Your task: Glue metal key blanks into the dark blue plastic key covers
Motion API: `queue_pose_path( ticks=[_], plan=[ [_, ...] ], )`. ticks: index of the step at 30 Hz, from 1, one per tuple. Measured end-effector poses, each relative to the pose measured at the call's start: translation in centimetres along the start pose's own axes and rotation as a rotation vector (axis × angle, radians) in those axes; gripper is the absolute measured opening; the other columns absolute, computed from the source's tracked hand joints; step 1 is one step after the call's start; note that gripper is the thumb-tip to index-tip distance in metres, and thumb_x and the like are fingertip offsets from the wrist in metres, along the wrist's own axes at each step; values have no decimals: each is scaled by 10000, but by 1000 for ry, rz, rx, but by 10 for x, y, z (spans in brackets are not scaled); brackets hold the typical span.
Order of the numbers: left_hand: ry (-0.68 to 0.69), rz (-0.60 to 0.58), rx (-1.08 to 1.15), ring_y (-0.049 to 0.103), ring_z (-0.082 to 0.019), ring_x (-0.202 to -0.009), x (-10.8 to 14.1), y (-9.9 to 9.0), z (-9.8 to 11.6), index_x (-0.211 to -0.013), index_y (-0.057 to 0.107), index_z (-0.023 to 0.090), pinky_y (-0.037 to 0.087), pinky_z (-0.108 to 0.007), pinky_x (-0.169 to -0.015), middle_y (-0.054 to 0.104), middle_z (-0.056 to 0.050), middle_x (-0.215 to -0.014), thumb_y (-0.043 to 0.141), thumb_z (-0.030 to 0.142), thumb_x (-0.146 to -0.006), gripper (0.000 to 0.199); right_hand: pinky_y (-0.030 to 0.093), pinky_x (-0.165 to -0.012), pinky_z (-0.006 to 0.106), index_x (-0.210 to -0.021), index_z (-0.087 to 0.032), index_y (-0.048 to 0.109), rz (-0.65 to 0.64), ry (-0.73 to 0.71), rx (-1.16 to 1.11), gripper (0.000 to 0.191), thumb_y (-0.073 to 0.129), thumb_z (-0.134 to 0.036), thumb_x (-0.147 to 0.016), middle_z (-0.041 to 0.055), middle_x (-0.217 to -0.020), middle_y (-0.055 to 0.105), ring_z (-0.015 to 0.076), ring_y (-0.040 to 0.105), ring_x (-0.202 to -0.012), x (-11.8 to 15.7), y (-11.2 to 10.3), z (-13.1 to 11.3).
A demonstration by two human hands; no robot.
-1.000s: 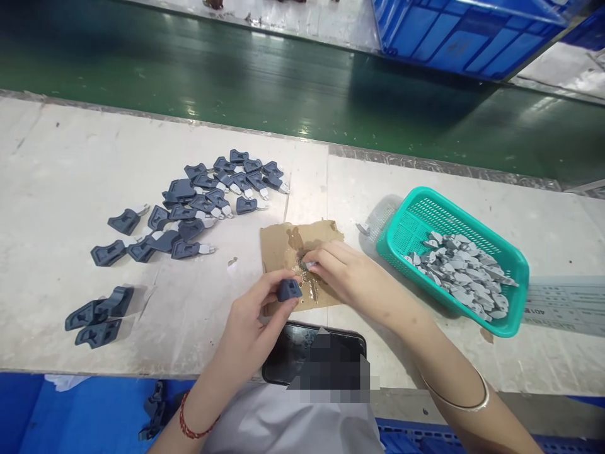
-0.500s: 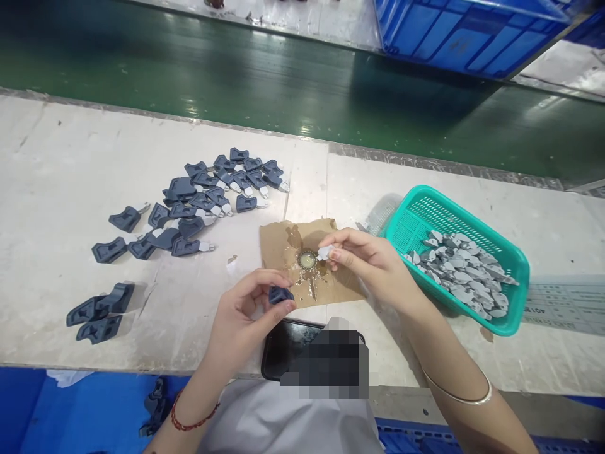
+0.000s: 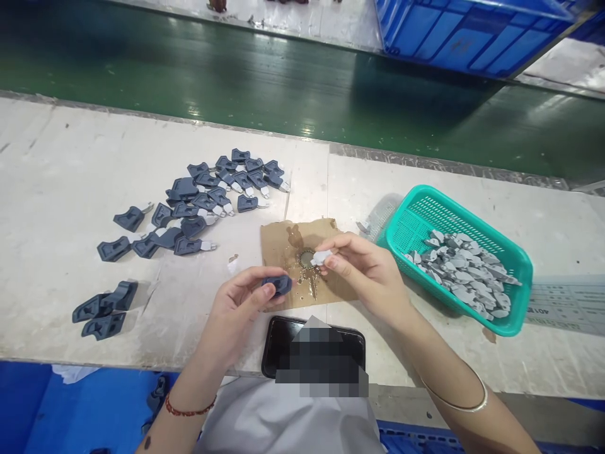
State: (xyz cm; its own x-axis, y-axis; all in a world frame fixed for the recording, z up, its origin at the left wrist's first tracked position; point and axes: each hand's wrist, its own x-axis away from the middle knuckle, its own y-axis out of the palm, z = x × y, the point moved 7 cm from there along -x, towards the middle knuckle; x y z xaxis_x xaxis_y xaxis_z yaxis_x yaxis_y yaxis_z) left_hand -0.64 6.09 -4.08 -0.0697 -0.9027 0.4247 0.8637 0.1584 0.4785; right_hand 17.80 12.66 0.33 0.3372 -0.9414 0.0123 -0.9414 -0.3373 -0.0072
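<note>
A dark blue part (image 3: 278,285) is pinched between the fingers and thumb of my left hand (image 3: 246,299), just left of the cardboard's lower edge. My right hand (image 3: 362,268) holds a small light grey piece (image 3: 321,257) by its right end, over a small round cap (image 3: 307,258). The cap rests on a brown cardboard sheet (image 3: 278,243) with wet-looking spots around it. The two held pieces are apart. To the right, a green basket (image 3: 524,277) contains many loose grey pieces (image 3: 463,265).
Dark blue parts (image 3: 184,211), many with grey ends, lie in a cluster at the left, with several more (image 3: 101,312) nearer the front. A black phone (image 3: 278,347) lies before the cardboard. Beyond the table run a green belt (image 3: 283,88) and a blue crate (image 3: 472,38).
The dark blue part in my left hand has turned and shows its hollow face more. My right hand has brought the grey piece slightly left, partly over the cap.
</note>
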Motion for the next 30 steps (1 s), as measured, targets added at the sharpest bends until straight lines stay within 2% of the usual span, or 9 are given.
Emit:
queue_pose_path(
  ticks=[2, 4, 8, 13, 24, 30],
  plan=[
    [-34, -6, 46, 770, -139, -968, 0, 0, -1, -1049, 838, 265, 622, -138, -826, 805, -32, -1021, 883, 306, -804, 252, 568, -720, 209, -1042, -218, 745, -14, -25, 12, 89, 717, -232, -959, 16, -929, 774, 105, 712, -788, 4, 9, -2],
    [-66, -19, 97, 772, -132, -949, -1, -1, -2, -1016, 835, 232, 627, -147, -853, 808, -33, -1014, 902, 269, -779, 248, 581, -720, 218, -1049, -213, 739, -35, -49, 44, 94, 711, -221, -960, 18, -919, 783, 115, 728, -788, 8, 17, -4],
    [-135, -25, 219, 784, -120, -854, -3, -1, -3, -819, 801, 203, 646, -145, -786, 797, 3, -936, 941, 228, -717, 175, 592, -703, 241, -1047, -217, 717, -63, -179, 180, 87, 691, -199, -966, 24, -948, 793, 134, 740, -809, 11, 29, -15],
    [-141, -16, 204, 762, -94, -750, -4, 0, -2, -826, 790, 191, 646, -133, -713, 769, 20, -833, 942, 247, -719, 194, 601, -788, 283, -1062, -227, 681, -104, -364, 329, 115, 650, -148, -984, 36, -1007, 792, 160, 744, -902, 14, 36, -28],
    [-135, -18, 172, 748, -91, -711, -4, 3, -2, -807, 787, 173, 632, -128, -707, 734, 21, -762, 946, 270, -714, 207, 597, -799, 291, -1069, -221, 651, -135, -398, 400, 114, 619, -134, -1002, 35, -977, 780, 160, 740, -890, 12, 42, -27],
    [-133, -26, 148, 748, -100, -690, -4, 3, -3, -833, 787, 177, 631, -145, -706, 755, 4, -739, 939, 287, -728, 215, 604, -862, 313, -1106, -225, 650, -144, -468, 467, 138, 604, -137, -1011, 46, -1010, 787, 175, 751, -951, 15, 44, -30]
  ],
)
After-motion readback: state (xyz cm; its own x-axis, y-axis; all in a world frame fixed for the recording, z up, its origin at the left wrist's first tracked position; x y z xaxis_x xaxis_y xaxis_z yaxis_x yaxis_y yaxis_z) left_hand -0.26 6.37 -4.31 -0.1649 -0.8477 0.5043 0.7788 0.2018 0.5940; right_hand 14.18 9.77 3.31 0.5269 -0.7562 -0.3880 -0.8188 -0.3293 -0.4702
